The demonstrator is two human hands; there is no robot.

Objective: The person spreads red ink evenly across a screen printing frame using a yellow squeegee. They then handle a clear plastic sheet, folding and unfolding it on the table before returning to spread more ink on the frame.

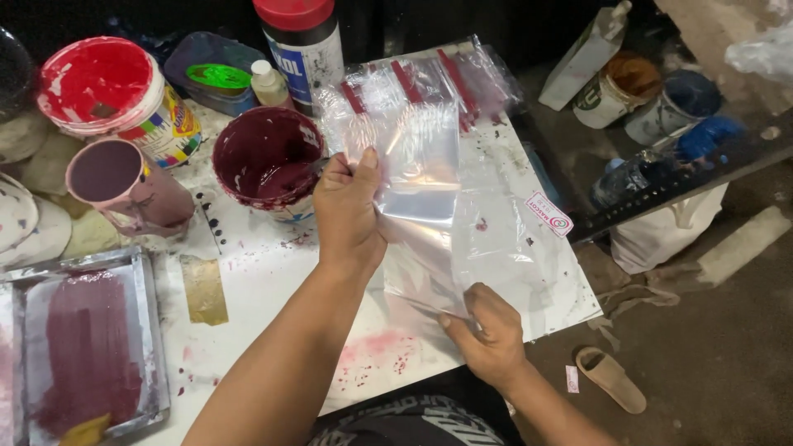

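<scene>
The left hand (347, 206) pinches the thin clear plastic bag (429, 173) by its upper edge and the right hand (487, 330) grips its lower corner above the paint-spattered white table (256, 272); it looks light, limp, slippery, best held by the edges.

Paint-spattered white table (248, 272) with maroon paint tub (266, 161), red paint bucket (116, 95), framed screen (87, 347), clear plastic bags (462, 165).

A single head-worn camera looks steeply down, close over a paint-spattered white worktable (248, 272). The view faces forward, past the table's far edge, to the dark floor (710, 347) at right.
</scene>
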